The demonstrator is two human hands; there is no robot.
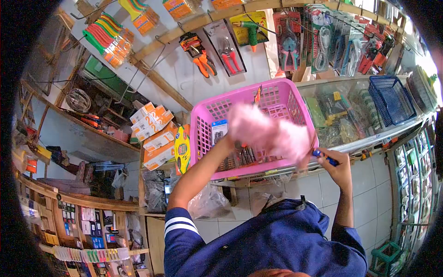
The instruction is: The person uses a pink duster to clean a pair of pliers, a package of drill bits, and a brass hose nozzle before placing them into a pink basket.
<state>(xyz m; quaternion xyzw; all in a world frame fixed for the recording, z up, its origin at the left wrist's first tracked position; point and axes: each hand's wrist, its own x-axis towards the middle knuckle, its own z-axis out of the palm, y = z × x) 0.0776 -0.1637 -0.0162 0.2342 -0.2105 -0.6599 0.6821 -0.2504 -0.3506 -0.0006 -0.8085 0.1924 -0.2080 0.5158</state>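
Note:
A pink cloth [272, 131], smeared by motion, hangs over the pink plastic basket [300, 104]. My left hand [232, 135] is wrapped in this cloth and blurred, with most of its fingers hidden. At the basket's right front corner, my right hand [340, 170] is closed around a tool with a blue handle [326, 157]. The tool's far end points toward the cloth's edge, and its kind cannot be made out. Inside the basket lie a blue-and-white package [219, 129] and several dark tools [247, 156], partly covered by the cloth and my left arm.
Orange-and-white boxes [154, 124] and a yellow package [182, 150] stand left of the basket. To its right, a glass display case [332, 124] carries a dark blue basket [391, 100]. Packaged pruners [226, 51] and other tools hang behind. Plastic bags [207, 201] lie below the counter.

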